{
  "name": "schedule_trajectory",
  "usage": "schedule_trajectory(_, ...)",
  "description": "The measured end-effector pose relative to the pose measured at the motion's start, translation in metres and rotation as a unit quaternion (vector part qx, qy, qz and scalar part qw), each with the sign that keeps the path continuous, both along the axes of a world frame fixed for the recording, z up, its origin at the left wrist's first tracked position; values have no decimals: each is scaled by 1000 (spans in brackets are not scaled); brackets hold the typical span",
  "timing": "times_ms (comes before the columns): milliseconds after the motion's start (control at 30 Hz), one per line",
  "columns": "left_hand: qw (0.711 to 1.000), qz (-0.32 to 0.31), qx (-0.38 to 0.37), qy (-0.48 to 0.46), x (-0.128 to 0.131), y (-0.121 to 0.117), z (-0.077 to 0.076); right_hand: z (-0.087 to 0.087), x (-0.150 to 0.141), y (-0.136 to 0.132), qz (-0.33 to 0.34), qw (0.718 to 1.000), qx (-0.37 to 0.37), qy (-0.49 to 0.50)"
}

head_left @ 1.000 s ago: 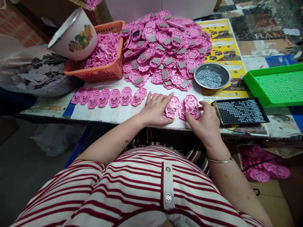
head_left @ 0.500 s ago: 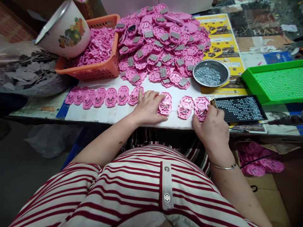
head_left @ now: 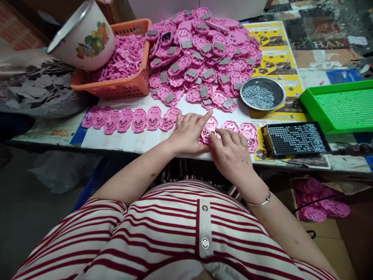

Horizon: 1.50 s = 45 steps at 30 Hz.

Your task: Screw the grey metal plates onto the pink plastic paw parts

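Note:
A pink scalloped plastic piece (head_left: 209, 126) with small shiny metal parts lies at the table's front edge, between my two hands. My left hand (head_left: 189, 134) grips its left side, the forefinger along the top and the thumb low by the front edge. Over its lower right, the fingertips of my right hand (head_left: 231, 151) are pinched together; whatever is between them is hidden. Right of it, one pink piece (head_left: 230, 125) is partly covered by my right hand, and another pink piece (head_left: 249, 136) lies beside that.
Left of my hands runs a row of similar pink pieces (head_left: 139, 120). Behind rises a heap of pink pieces with grey metal plates (head_left: 201, 58). Around stand an orange basket (head_left: 116, 91), a steel bowl of screws (head_left: 259, 95), a black screw tray (head_left: 294, 138) and a green tray (head_left: 335, 109).
My right hand has left the rightmost pink piece and moved left to the piece at my left hand. My left forefinger has stretched out past that piece's top.

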<state>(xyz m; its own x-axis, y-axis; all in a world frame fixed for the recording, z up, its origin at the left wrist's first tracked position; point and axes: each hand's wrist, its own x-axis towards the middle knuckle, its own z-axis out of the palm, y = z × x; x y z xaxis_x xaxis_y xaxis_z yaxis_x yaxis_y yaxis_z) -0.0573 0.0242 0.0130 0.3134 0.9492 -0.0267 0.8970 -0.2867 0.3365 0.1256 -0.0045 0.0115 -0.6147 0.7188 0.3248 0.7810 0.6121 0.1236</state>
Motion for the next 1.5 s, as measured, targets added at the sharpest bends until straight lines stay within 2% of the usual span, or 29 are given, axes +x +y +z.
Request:
schedule_trajectory(267,1000,-14,-5,7,-2,1,2,-5,1,-3,33,999,22,-27)
schedule_trajectory(467,1000,-9,-8,10,-5,2,2,-3,3,-4,13,999,6,-43)
schedule_trajectory(700,1000,19,-12,12,-11,5,4,6,8,-2,-9,998,-12,-61)
schedule_trajectory(900,999,11,-30,-7,-10,9,2,10,0,-1,-7,998,-23,-52)
schedule_trajectory(1033,1000,22,3,-8,-31,7,5,11,10,-1,-10,999,-17,-36)
schedule_trajectory(1133,995,79,54,-8,-65,1,6,4,32,1,-61,997,3,41)
schedule_trajectory(1200,992,111,67,8,-85,-3,6,-7,46,3,-95,992,-11,87)
schedule_trajectory(1267,993,94,51,41,-95,-6,5,-18,54,6,-107,988,-45,100)
schedule_trajectory(1367,995,32,14,93,-92,-2,4,-30,53,10,-125,983,-102,90)
schedule_trajectory(1500,993,19,-18,114,-81,10,3,-29,42,16,-162,975,-133,77)
